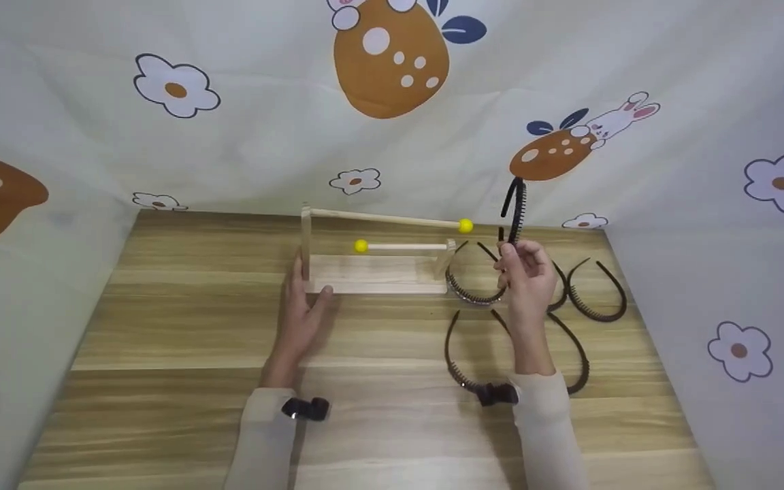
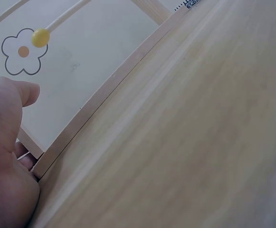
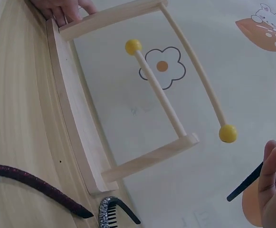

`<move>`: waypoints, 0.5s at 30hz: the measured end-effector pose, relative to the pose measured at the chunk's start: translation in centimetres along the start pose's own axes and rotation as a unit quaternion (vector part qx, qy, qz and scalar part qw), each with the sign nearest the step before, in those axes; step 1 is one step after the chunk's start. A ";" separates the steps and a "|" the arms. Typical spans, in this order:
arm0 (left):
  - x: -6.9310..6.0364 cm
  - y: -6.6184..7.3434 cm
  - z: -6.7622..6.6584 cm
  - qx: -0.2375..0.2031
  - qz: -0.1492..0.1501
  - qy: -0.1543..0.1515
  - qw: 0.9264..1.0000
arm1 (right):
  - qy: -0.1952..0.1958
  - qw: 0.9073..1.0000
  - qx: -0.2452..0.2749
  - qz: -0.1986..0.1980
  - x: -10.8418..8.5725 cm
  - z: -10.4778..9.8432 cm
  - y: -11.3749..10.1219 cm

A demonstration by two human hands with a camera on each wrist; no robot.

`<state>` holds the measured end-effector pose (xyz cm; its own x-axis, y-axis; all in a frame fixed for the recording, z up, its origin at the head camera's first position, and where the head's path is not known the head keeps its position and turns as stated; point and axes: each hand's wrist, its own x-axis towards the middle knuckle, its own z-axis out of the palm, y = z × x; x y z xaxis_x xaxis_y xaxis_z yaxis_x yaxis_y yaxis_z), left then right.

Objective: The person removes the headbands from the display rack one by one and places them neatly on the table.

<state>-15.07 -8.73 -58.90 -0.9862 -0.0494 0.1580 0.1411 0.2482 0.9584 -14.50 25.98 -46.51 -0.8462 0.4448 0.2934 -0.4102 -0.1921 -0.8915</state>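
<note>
A wooden rack [image 1: 378, 288] stands on the table, with an upper and a lower rod, each tipped with a yellow ball [image 1: 465, 225]. At its left end my left hand [image 1: 302, 325] holds the rack, fingers along the outside of the post [image 1: 306, 248] and thumb by the base's front edge. Above the table, right of the rods, my right hand [image 1: 529, 282] pinches a black toothed headband [image 1: 519, 212] upright. Its lower part is hidden by the fingers. In the right wrist view the headband's dark end [image 3: 244, 183] points toward the upper rod's ball [image 3: 228, 133], apart from it.
Several dark headbands lie on the wooden table [image 1: 181, 327]: one [image 1: 477, 299] close by the rack's right end, one [image 1: 599, 316] at far right, others [image 1: 448, 347] nearer, partly behind my right arm. A patterned cloth [image 1: 242, 150] hangs behind and at both sides.
</note>
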 end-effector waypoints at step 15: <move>0.0 -0.2 0.0 -0.002 -0.003 0.003 1.000 | -0.030 0.998 -0.051 0.012 -0.5 -3.3 0.3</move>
<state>-15.09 -8.79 -59.07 -0.9863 -0.0570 0.1548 0.1366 0.2432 0.9603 -13.11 28.60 -48.03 -0.8754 0.3868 0.2899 -0.3562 -0.1106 -0.9279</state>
